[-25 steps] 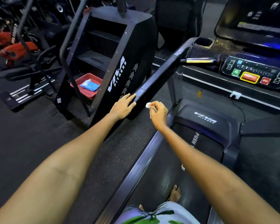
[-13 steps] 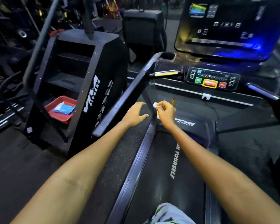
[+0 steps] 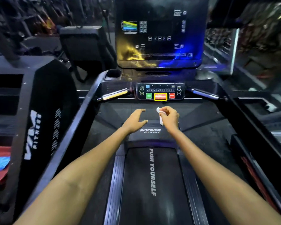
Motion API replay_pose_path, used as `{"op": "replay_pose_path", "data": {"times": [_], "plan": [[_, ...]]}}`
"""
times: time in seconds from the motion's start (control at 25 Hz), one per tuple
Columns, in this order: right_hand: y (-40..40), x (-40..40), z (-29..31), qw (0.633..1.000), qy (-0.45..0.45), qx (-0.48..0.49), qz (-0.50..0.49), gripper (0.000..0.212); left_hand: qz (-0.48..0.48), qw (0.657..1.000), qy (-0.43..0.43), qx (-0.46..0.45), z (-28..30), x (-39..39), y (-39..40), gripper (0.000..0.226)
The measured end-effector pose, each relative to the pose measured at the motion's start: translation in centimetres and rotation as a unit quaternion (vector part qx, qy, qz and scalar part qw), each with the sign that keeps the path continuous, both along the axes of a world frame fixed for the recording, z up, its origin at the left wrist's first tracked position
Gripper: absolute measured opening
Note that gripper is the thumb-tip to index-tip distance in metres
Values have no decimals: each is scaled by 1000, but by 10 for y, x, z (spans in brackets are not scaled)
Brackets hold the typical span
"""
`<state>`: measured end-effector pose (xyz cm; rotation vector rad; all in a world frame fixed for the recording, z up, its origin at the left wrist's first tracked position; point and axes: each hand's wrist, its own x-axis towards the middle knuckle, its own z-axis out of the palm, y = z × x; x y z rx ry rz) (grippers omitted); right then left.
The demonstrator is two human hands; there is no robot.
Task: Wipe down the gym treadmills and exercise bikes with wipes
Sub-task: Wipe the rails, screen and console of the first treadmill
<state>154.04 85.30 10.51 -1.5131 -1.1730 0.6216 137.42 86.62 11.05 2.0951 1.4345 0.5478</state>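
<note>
Two hands reach out over the treadmill (image 3: 150, 176) belt. The right hand (image 3: 169, 118) pinches a small white wipe (image 3: 160, 114) between thumb and curled fingers, held in the air. Just beside it, the left hand (image 3: 135, 120) is spread with relaxed fingers, holding nothing. Beyond both hands sits the button panel (image 3: 160, 93), with the dark screen (image 3: 161, 33) above it. Well left of the left hand stands a stair machine (image 3: 44, 120).

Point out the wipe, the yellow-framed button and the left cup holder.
wipe (image 3: 159, 113), head view, white fold above fingers.
yellow-framed button (image 3: 160, 96), head view, red centre.
left cup holder (image 3: 113, 73), head view, dark opening.
</note>
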Motion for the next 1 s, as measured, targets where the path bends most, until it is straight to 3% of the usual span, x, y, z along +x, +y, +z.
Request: {"op": "replay_pose_path", "data": {"times": [0.4,0.6,1.0], "plan": [[50,126,2,980,-2,19,-198,7,-218,976,-11,7,-14,151,99,55],[71,186,-6,950,15,-5,-311,22,-359,933,24,22,-16,221,149,55],[62,268,-7,877,10,-16,-480,6,-506,861,-8,47,-17,335,198,51]]}}
